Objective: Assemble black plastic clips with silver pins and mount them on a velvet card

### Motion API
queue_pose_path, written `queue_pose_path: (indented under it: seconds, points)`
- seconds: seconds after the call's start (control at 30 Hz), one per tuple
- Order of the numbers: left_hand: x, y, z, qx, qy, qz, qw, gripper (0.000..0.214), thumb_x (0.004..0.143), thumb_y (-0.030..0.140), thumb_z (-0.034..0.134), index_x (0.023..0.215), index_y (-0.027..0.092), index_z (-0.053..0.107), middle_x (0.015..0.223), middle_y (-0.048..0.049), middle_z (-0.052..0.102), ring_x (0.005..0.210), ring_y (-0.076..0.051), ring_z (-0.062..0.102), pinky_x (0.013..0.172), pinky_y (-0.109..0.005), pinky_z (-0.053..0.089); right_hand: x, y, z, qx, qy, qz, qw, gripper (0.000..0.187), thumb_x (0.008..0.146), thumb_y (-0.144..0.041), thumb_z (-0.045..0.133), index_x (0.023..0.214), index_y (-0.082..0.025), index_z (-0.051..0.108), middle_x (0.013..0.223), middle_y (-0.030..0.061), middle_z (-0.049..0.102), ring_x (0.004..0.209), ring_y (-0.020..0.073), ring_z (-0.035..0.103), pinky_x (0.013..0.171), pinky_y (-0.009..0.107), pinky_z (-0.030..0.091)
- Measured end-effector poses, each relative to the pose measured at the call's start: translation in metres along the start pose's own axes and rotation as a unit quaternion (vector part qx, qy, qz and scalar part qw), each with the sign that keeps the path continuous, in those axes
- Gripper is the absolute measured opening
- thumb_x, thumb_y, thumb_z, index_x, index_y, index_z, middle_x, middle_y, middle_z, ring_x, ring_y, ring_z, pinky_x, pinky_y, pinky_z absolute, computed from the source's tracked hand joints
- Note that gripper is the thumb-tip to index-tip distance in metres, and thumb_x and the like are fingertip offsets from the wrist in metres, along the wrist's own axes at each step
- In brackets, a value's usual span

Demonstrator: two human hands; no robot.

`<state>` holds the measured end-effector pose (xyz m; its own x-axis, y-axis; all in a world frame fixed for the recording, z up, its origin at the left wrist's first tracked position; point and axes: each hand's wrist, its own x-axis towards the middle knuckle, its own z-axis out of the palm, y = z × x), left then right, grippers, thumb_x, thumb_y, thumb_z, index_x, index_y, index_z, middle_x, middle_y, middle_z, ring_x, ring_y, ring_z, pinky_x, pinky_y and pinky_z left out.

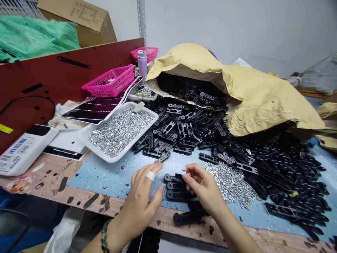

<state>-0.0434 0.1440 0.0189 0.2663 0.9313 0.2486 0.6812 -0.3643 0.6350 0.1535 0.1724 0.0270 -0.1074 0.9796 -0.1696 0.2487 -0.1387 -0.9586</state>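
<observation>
My left hand (143, 198) hovers over the front of the blue mat with its fingers apart and nothing in them. A white band is wrapped round one finger. My right hand (204, 186) is closed in a pinch at the end of a black plastic part (172, 178), whose right end is partly hidden by the fingers. Just below, similar black arm-shaped parts (176, 195) lie side by side in a row. Another black part (183, 218) rests at the table's front edge. Right of my right hand lies a heap of silver screws (237, 186).
A white tray (116, 158) of small metal nuts stands left. Behind are piled black parts (184, 128) and an open yellow sack (195, 59) spilling them. More black parts (292, 175) cover the right side. A pink basket (113, 84), bottle (142, 65) and white scale (26, 151) stand left.
</observation>
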Motion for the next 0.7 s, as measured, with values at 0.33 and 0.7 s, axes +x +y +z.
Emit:
queue_pose_path:
  seconds: [0.33, 0.7]
  points:
    - [-0.008, -0.003, 0.009, 0.112, -0.018, 0.105, 0.988, 0.045, 0.090, 0.014, 0.043, 0.134, 0.024, 0.048, 0.125, -0.0042, 0.061, 0.114, -0.024, 0.051, 0.100, -0.045, 0.025, 0.011, 0.003, 0.014, -0.128, -0.018, 0.045, 0.991, 0.015, 0.081, -0.028, 0.052, 0.073, -0.019, 0.061, 0.049, -0.0024, 0.056, 0.045, 0.0144, 0.055, 0.049, 0.024, 0.043]
    - [-0.005, -0.007, 0.016, 0.140, -0.028, 0.115, 0.983, 0.047, 0.087, 0.008, 0.041, 0.131, 0.023, 0.050, 0.124, -0.0042, 0.061, 0.112, -0.023, 0.051, 0.101, -0.046, 0.021, 0.015, 0.004, 0.011, -0.109, -0.051, 0.050, 0.992, 0.010, 0.080, -0.020, 0.050, 0.072, -0.020, 0.056, 0.049, -0.0034, 0.056, 0.045, 0.0137, 0.056, 0.049, 0.023, 0.043]
